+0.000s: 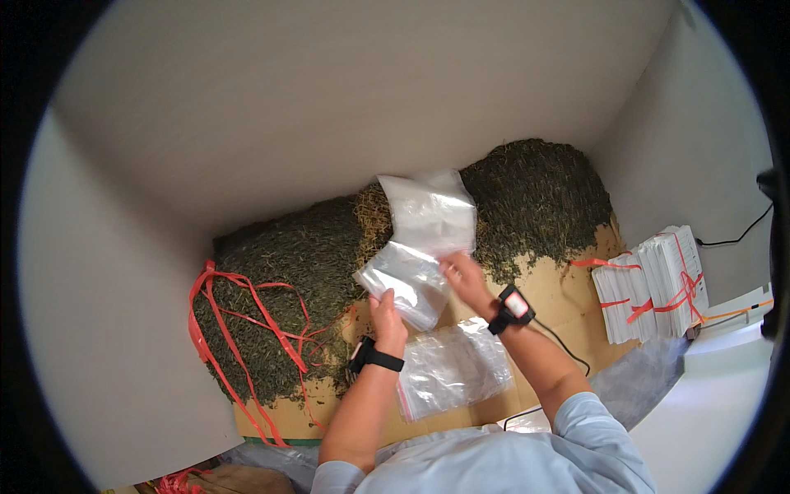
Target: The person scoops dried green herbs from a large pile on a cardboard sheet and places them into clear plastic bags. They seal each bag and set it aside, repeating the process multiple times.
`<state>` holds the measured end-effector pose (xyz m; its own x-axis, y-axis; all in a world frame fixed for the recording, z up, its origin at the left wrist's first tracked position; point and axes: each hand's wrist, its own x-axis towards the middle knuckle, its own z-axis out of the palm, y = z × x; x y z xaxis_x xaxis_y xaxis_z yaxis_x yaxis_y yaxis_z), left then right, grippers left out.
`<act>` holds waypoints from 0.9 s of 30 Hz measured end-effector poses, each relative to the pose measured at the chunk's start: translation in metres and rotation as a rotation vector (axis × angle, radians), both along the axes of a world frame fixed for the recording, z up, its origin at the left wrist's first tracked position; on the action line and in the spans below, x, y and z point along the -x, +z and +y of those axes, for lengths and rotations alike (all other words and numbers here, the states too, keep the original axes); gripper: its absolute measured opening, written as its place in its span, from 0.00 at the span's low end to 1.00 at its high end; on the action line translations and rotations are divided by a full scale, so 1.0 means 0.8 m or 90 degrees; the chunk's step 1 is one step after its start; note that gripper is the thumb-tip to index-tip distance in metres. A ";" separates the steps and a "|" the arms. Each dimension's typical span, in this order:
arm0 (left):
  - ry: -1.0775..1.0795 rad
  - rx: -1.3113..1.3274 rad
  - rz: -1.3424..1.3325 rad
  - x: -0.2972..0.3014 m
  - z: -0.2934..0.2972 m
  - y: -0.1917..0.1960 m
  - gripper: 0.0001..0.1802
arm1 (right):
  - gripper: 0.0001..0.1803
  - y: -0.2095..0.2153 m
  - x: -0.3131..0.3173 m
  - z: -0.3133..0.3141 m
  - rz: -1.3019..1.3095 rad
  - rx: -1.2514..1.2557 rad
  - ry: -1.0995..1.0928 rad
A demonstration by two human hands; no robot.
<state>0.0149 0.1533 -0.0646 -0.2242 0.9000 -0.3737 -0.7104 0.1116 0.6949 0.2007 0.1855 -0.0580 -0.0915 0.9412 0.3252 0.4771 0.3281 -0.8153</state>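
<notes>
Between my two hands is a clear plastic bag [407,284], held tilted above the cardboard. My left hand [387,319] pinches its lower left edge, thumb on top. At the bag's right side, my right hand [466,276] has its fingers closed on the edge, slightly smeared by motion. Another stack of clear bags [432,206] lies just beyond, partly over the dried leaves. Nearer to me, more clear bags [455,370] with a reddish strip along one edge lie flat on the cardboard [568,317] between my forearms.
Dark dried leaves form a left heap [271,317] and a right heap [539,198] along the wall [354,99]. Loose red plastic ribbon [271,325] trails over the left heap. White flat packs [650,284] tied with red ribbon stand at right. A black cable [568,339] runs by my right wrist.
</notes>
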 end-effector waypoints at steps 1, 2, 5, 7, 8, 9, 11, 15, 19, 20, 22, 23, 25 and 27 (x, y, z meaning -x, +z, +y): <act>0.017 0.013 0.045 0.009 0.002 0.001 0.24 | 0.11 -0.012 -0.012 0.020 0.085 -0.007 -0.122; 0.011 -0.004 0.037 0.020 0.003 0.005 0.23 | 0.13 -0.023 -0.029 0.042 0.100 -0.016 -0.208; -0.020 -0.026 0.083 0.063 -0.001 0.033 0.21 | 0.21 -0.054 -0.064 0.087 0.240 0.247 -0.282; -0.054 -0.075 0.039 0.089 -0.013 0.059 0.21 | 0.25 -0.069 -0.068 0.099 0.252 0.293 -0.269; -0.070 -0.070 0.026 0.099 -0.020 0.071 0.20 | 0.26 -0.073 -0.068 0.103 0.248 0.351 -0.289; -0.093 -0.119 0.009 0.108 -0.026 0.082 0.20 | 0.28 -0.074 -0.068 0.106 0.230 0.332 -0.293; -0.100 -0.075 -0.015 0.119 -0.036 0.097 0.21 | 0.31 -0.072 -0.065 0.108 0.170 0.331 -0.327; -0.088 -0.042 0.002 0.124 -0.054 0.107 0.21 | 0.24 -0.061 -0.069 0.117 0.280 0.434 -0.316; -0.086 -0.050 0.003 0.126 -0.064 0.105 0.21 | 0.20 -0.054 -0.074 0.123 0.312 0.431 -0.277; -0.081 -0.043 0.005 0.127 -0.064 0.104 0.21 | 0.20 -0.051 -0.073 0.123 0.313 0.428 -0.286; -0.078 -0.048 0.006 0.130 -0.064 0.102 0.21 | 0.21 -0.041 -0.072 0.122 0.334 0.455 -0.278; -0.081 -0.054 0.008 0.131 -0.064 0.101 0.21 | 0.22 -0.034 -0.071 0.121 0.319 0.471 -0.293; -0.089 -0.082 0.011 0.135 -0.063 0.098 0.22 | 0.25 -0.017 -0.074 0.118 0.355 0.533 -0.206; -0.072 -0.075 0.041 0.139 -0.063 0.092 0.22 | 0.27 0.000 -0.072 0.116 0.383 0.544 -0.160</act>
<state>-0.0963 0.1030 0.0092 -0.1388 0.9576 -0.2525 -0.6517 0.1036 0.7513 0.2580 0.2782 -0.0581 0.0925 0.8475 -0.5227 -0.1046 -0.5138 -0.8515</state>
